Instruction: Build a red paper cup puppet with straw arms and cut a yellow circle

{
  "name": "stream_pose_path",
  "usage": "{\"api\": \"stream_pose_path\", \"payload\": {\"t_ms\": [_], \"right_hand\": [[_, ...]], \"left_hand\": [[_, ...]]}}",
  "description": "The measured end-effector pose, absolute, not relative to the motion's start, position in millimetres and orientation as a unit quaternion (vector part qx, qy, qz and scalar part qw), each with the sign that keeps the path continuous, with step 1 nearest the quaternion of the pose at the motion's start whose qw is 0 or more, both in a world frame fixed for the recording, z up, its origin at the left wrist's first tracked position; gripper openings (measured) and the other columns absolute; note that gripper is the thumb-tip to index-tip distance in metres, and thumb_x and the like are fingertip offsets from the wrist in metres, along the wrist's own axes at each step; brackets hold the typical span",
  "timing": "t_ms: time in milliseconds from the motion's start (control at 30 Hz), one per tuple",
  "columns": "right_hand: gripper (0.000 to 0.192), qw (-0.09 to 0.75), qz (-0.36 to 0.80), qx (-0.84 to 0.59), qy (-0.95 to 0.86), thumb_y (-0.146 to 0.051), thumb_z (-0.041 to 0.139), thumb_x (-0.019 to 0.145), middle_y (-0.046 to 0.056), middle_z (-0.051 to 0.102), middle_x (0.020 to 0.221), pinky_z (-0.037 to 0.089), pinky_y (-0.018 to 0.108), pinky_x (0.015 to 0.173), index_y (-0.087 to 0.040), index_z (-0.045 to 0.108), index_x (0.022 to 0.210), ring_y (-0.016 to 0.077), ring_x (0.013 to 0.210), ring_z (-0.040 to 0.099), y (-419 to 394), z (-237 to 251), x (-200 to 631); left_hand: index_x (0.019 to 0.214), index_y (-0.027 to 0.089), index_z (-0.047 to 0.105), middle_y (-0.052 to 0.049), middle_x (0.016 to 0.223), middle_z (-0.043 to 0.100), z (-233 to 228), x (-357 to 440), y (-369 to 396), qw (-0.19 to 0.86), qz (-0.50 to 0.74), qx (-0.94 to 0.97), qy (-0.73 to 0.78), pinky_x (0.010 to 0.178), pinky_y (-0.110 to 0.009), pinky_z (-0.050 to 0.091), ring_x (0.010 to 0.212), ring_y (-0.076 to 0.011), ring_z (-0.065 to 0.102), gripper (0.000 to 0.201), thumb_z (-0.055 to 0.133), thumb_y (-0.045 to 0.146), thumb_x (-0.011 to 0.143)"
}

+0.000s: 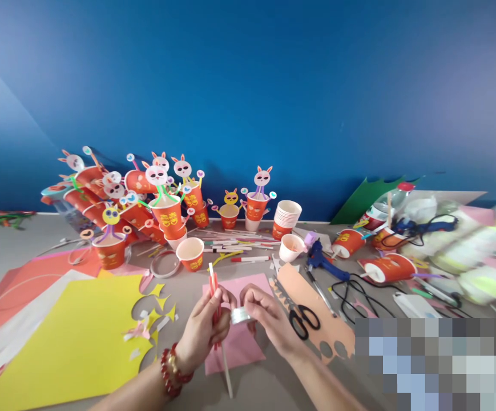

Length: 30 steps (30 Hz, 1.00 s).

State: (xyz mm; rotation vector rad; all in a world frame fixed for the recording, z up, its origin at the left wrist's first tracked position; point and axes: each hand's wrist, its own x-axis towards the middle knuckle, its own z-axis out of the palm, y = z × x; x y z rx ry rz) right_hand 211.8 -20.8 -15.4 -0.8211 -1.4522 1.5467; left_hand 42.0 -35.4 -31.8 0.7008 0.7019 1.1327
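My left hand (202, 319), with a red bead bracelet at the wrist, is closed around a thin white stick (227, 374) and red strips (214, 281) lying along it. The stick stands nearly upright and pokes out above and below the fist. My right hand (271, 317) pinches a small roll of clear or silvery tape (240, 315) close beside the left fingers. Whether a strand of tape runs to the stick is too blurred to tell. Beneath both hands lies a pink paper sheet (248, 354).
Black-handled scissors (304, 321) rest on orange cut paper (303, 285) at right, near a blue glue gun (322, 261). A yellow sheet (68, 337) covers the left. Several red paper cups with rabbit faces (167, 220) stand behind, before a blue wall (248, 85).
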Motion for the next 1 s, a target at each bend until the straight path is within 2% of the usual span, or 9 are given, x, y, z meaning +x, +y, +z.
{"api": "stream_pose_path", "payload": {"t_ms": [100, 233, 333, 400, 533, 633, 800, 1000], "right_hand": [[0.030, 0.427, 0.635, -0.319, -0.559, -0.041, 0.054, 0.095, -0.001, 0.046, 0.082, 0.041, 0.022, 0.052, -0.019, 0.053, 0.075, 0.0101, 0.060, 0.046, -22, -19, 211], [0.033, 0.448, 0.619, -0.330, -0.554, -0.044, 0.048, 0.098, 0.001, 0.049, 0.086, 0.044, 0.024, 0.054, -0.018, 0.055, 0.079, 0.0111, 0.061, 0.049, -22, -26, 210], [0.039, 0.486, 0.509, -0.349, -0.619, -0.043, 0.042, 0.101, 0.003, 0.052, 0.085, 0.045, 0.027, 0.062, -0.019, 0.052, 0.072, 0.0145, 0.069, 0.053, -20, -26, 213], [0.040, 0.498, 0.403, -0.371, -0.672, -0.041, 0.042, 0.101, 0.004, 0.053, 0.083, 0.044, 0.030, 0.071, -0.020, 0.052, 0.070, 0.0180, 0.078, 0.055, -19, -23, 216], [0.028, 0.489, 0.290, -0.398, -0.720, -0.039, 0.045, 0.099, 0.007, 0.056, 0.095, 0.044, 0.030, 0.071, -0.020, 0.057, 0.083, 0.0209, 0.088, 0.056, -20, -18, 220], [0.022, 0.483, 0.256, -0.394, -0.739, -0.036, 0.047, 0.098, 0.008, 0.057, 0.098, 0.046, 0.031, 0.075, -0.021, 0.057, 0.087, 0.0221, 0.092, 0.057, -22, -19, 220], [0.015, 0.465, 0.254, -0.379, -0.758, -0.033, 0.049, 0.097, 0.007, 0.055, 0.097, 0.047, 0.030, 0.074, -0.021, 0.055, 0.088, 0.0209, 0.088, 0.057, -26, -19, 218], [0.011, 0.461, 0.261, -0.364, -0.766, -0.031, 0.052, 0.095, 0.007, 0.054, 0.098, 0.048, 0.025, 0.061, -0.021, 0.053, 0.088, 0.0197, 0.084, 0.057, -30, -17, 218]], "left_hand": [[0.087, 0.019, 0.057, 0.013, 0.037, 0.029, -32, 39, -35, 0.727, 0.502, 0.351, 0.310, 0.031, -0.014, 0.020, 0.029, -0.0042, 0.016, 0.032, 0.048, 0.049, 0.096], [0.088, 0.020, 0.055, 0.012, 0.038, 0.031, -29, 40, -35, 0.694, 0.531, 0.367, 0.319, 0.031, -0.015, 0.025, 0.030, -0.0051, 0.019, 0.030, 0.046, 0.046, 0.098], [0.088, 0.019, 0.054, 0.009, 0.051, 0.041, -21, 36, -32, 0.672, 0.564, 0.349, 0.330, 0.033, -0.014, 0.024, 0.034, -0.0032, 0.021, 0.024, 0.051, 0.042, 0.097], [0.085, 0.019, 0.053, 0.007, 0.063, 0.048, -13, 30, -29, 0.696, 0.554, 0.324, 0.321, 0.033, -0.013, 0.020, 0.036, -0.0010, 0.019, 0.024, 0.055, 0.041, 0.095], [0.084, 0.019, 0.053, 0.009, 0.060, 0.037, 2, 18, -24, 0.781, 0.448, 0.318, 0.296, 0.033, -0.015, 0.013, 0.038, -0.0020, 0.013, 0.026, 0.055, 0.043, 0.093], [0.088, 0.019, 0.055, 0.010, 0.056, 0.030, 5, 18, -25, 0.708, 0.456, 0.408, 0.351, 0.036, -0.016, 0.014, 0.041, -0.0042, 0.016, 0.029, 0.052, 0.047, 0.095], [0.098, 0.018, 0.054, 0.009, 0.057, 0.032, 0, 24, -31, 0.553, 0.445, 0.554, 0.436, 0.042, -0.020, 0.022, 0.046, -0.0070, 0.026, 0.030, 0.044, 0.046, 0.099], [0.097, 0.019, 0.051, 0.009, 0.060, 0.034, 4, 26, -36, 0.545, 0.421, 0.582, 0.433, 0.044, -0.021, 0.024, 0.048, -0.0080, 0.028, 0.024, 0.041, 0.041, 0.100]]}}
